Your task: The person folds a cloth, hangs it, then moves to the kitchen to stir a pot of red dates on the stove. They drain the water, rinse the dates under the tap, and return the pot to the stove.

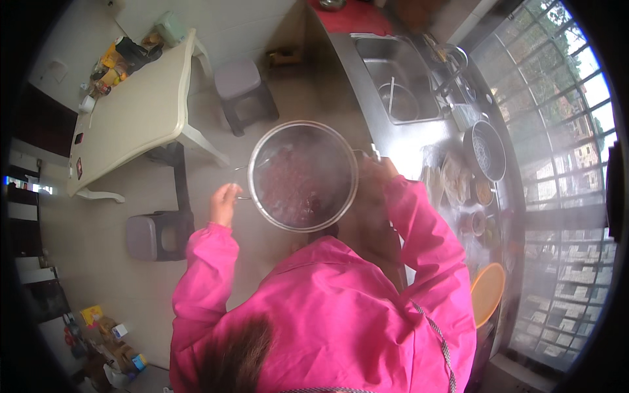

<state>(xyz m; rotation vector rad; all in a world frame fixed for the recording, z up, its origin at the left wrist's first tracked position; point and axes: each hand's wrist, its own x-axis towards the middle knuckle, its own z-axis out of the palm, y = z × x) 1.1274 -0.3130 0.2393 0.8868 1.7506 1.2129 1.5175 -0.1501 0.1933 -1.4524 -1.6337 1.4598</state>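
I hold a round steel pot (303, 175) in front of my chest, above the floor beside the counter. Steam rises from it and a dark reddish food fills it. My left hand (225, 202) grips the thin handle on the pot's left side. My right hand (375, 171) grips the handle on its right side, next to the steel counter edge. Pink sleeves cover both my arms.
A steel counter (419, 141) with a sink (393, 75) runs along the right, bearing a dark pan (486, 150), small dishes and an orange lid (488, 293). A cream table (134, 114) stands at the left with two grey stools (244, 92) (154, 234). Barred windows line the far right.
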